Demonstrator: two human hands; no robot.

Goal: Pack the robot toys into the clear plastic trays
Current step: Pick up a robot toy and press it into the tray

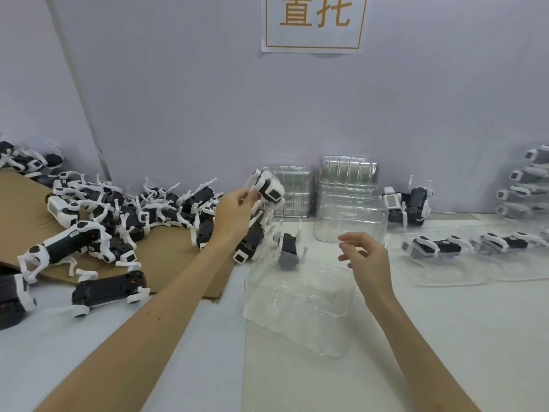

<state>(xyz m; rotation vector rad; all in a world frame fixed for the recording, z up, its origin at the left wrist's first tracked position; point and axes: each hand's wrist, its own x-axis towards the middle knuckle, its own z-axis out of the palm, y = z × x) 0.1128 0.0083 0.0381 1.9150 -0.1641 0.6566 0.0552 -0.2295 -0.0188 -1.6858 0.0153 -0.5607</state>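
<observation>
My left hand (234, 211) holds a black-and-white robot dog toy (269, 190) up in the air, fingers pinching it near its head end. A pile of the same robot toys (118, 215) lies on brown cardboard (166, 257) at the left. A clear plastic tray (300, 301) lies on the white table in front of me, tilted, holding nothing. My right hand (367, 263) hovers above the tray's far right corner with relaxed, loosely bent fingers, holding nothing. Another robot toy (288, 248) stands just beyond the tray.
Stacks of clear trays (347, 185) stand against the wall. Trays with packed robots (439, 248) lie at the right, and more are stacked at the far right (525, 185). One loose robot (408, 205) sits near the wall. A paper sign (313, 22) hangs above.
</observation>
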